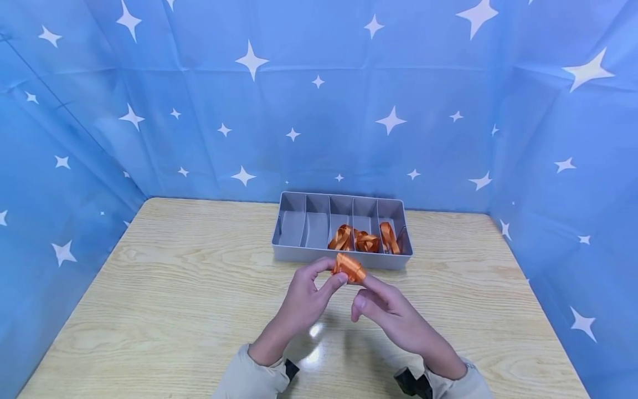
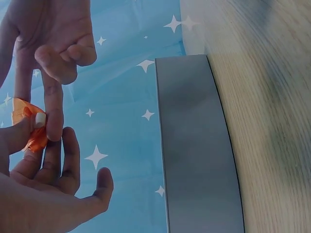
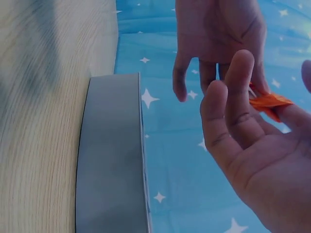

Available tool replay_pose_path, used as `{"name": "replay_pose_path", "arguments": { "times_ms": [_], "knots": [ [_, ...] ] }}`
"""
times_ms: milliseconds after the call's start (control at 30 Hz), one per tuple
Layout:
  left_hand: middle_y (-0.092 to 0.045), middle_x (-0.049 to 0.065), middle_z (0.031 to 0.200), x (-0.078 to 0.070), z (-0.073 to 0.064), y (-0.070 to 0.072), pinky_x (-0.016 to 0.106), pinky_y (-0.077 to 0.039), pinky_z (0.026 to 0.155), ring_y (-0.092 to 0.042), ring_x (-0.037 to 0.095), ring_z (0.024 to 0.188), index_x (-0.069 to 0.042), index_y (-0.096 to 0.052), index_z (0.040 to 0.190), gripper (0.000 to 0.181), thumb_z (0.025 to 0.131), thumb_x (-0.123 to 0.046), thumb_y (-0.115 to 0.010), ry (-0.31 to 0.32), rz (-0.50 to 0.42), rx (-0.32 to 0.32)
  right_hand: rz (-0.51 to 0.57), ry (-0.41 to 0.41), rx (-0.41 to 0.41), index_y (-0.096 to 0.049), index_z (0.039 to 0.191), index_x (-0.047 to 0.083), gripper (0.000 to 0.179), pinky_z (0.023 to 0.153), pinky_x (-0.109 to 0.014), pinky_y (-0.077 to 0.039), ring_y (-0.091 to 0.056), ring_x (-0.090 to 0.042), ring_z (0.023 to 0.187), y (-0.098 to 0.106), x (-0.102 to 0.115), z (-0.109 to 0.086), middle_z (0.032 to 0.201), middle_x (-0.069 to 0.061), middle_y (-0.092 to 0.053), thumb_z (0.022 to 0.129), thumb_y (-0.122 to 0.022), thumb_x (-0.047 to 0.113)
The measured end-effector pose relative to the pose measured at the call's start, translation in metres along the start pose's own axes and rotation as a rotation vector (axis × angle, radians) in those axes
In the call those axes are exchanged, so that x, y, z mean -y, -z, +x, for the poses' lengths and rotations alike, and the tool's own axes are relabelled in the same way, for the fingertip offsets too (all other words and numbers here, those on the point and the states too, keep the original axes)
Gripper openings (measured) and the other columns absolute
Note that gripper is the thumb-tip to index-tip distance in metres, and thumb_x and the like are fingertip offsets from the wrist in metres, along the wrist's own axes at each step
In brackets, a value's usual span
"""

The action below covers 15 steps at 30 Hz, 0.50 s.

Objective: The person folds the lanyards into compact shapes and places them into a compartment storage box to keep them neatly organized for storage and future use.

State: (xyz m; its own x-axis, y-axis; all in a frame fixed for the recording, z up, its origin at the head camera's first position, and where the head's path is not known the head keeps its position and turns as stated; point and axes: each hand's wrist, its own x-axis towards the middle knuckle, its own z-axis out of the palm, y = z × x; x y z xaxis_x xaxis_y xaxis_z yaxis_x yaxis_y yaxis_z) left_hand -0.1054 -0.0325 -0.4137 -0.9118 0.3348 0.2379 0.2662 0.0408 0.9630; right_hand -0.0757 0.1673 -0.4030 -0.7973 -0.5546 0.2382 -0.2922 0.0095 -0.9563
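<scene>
A band of shiny orange ribbon (image 1: 351,267) is wrapped in a loop around the index finger of my right hand (image 1: 399,318). My left hand (image 1: 305,293) pinches that ribbon between thumb and index finger. In the left wrist view, the left thumb presses on the ribbon (image 2: 20,110), and two right fingers reach down to it. The right wrist view shows the ribbon (image 3: 271,101) around the right index finger, with other right fingers loosely bent and holding nothing. Both hands are raised just in front of the grey divided box (image 1: 299,254).
Inside the box, three compartments on the right hold coiled orange ribbons (image 1: 367,243); the two left ones show bare floors. The box stands toward the back of a wooden table (image 1: 189,277). A blue star-patterned curtain (image 1: 309,105) hangs behind and on both sides.
</scene>
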Motion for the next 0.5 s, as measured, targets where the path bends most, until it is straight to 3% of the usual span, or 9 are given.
{"name": "replay_pose_path", "arguments": {
  "times_ms": [233, 400, 500],
  "knots": [
    [-0.072, 0.003, 0.102, -0.0021, 0.0004, 0.0017, 0.037, -0.049, 0.093, -0.063, 0.018, 0.102, -0.006, -0.072, 0.108, 0.016, 0.098, -0.016, -0.064, -0.032, 0.005, -0.015, 0.022, 0.001, 0.030, -0.032, 0.153, 0.002, 0.050, 0.076, -0.032, -0.052, -0.062, -0.024, 0.083, 0.0004, 0.0007, -0.0004, 0.086, -0.015, -0.063, 0.104, -0.039, -0.004],
    [-0.071, 0.003, 0.095, -0.0042, -0.0012, 0.0010, 0.035, -0.050, 0.085, -0.061, 0.017, 0.094, -0.006, -0.071, 0.106, 0.015, 0.098, -0.016, -0.063, -0.031, 0.001, -0.027, 0.129, 0.032, 0.086, -0.028, 0.153, -0.002, 0.051, 0.080, -0.033, -0.052, -0.062, -0.026, 0.085, 0.0023, -0.0015, -0.0014, 0.089, -0.017, -0.062, 0.103, -0.036, -0.007],
    [-0.070, 0.002, 0.094, -0.0051, -0.0023, -0.0001, 0.034, -0.049, 0.083, -0.060, 0.017, 0.093, -0.006, -0.071, 0.106, 0.015, 0.098, -0.016, -0.064, -0.026, -0.002, -0.049, 0.195, 0.035, 0.138, -0.021, 0.156, -0.001, 0.055, 0.082, -0.032, -0.052, -0.062, -0.024, 0.089, 0.0021, -0.0023, -0.0023, 0.110, -0.015, -0.062, 0.103, -0.035, -0.008]
  ]
}}
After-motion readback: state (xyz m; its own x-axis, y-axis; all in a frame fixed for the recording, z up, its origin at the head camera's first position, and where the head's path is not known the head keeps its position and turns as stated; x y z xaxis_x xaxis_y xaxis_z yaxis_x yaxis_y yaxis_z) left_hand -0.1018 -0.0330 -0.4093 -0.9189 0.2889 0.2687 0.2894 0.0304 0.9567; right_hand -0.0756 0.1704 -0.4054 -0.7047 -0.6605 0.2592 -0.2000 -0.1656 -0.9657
